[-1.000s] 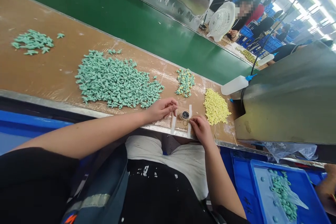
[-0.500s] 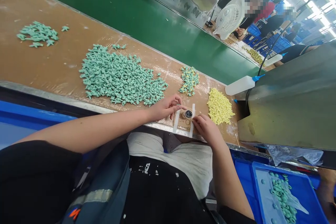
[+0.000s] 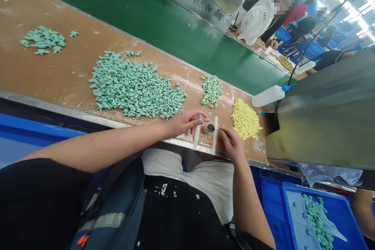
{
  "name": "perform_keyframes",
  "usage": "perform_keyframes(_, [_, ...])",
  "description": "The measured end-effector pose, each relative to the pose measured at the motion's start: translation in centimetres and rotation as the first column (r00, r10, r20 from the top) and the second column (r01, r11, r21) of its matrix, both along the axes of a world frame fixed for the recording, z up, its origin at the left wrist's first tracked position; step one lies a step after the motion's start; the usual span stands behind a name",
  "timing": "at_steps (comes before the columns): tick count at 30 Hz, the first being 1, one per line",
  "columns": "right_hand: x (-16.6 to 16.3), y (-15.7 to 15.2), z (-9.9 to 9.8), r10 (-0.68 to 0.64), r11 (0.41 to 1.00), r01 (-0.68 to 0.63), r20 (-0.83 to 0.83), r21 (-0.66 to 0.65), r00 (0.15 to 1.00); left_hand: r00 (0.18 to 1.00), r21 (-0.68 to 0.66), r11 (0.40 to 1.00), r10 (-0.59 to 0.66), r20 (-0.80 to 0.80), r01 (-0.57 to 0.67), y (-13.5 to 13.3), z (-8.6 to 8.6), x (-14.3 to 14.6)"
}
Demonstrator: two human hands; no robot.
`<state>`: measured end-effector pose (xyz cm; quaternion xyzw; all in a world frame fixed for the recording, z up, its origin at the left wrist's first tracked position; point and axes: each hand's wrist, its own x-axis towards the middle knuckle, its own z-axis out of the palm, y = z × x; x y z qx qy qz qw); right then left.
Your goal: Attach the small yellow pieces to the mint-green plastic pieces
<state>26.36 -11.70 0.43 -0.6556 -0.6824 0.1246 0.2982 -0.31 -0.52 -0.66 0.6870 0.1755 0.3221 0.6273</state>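
Note:
My left hand point(image 3: 187, 121) pinches a small green piece point(image 3: 200, 117) between thumb and fingers, just left of a small black-topped jar point(image 3: 210, 128). My right hand point(image 3: 233, 142) is to the right of the jar, its thumb and index finger drawn together; whatever is between them is too small to make out. White tape strips point(image 3: 215, 136) run on either side of the jar. A large heap of green star-like pieces point(image 3: 131, 86) lies left of my hands. Behind them is a smaller group of green pieces with yellow bits point(image 3: 211, 90). The yellow pile point(image 3: 246, 119) sits beyond my right hand.
A white squeeze bottle point(image 3: 268, 95) with a blue tip lies against a metal box point(image 3: 325, 113) on the right. Further left is a small green group point(image 3: 43, 40). A green belt point(image 3: 131, 11) runs behind the table. A blue tray point(image 3: 348, 218) holds green round pieces.
My right hand has drawn back a little to the right from the jar and tape. My left hand stays nearly in place, and the green piece now shows more clearly at its fingertips.

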Motion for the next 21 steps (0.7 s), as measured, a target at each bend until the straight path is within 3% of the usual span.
perform_keyframes(5, [-0.9, -0.7, -1.1, -0.078, 0.993, 0.078, -0.004, 0.09, 0.997, 0.999, -0.017, 0.999, -0.031, -0.021, 0.031, -0.2, 0.1, -0.3])
perform_keyframes(11, [-1.2, -1.5, -2.0, -0.003, 0.985, -0.013, 0.095, 0.17, 0.995, 1.0, -0.043, 0.999, -0.014, -0.022, 0.013, 0.0, -0.3, 0.0])
perform_keyframes(21, [-0.5, -2.3, -1.4, 0.015, 0.996, -0.016, 0.017, 0.088, 1.0, 0.999, 0.006, 1.0, -0.003, -0.052, 0.003, -0.1, -0.1, 0.1])
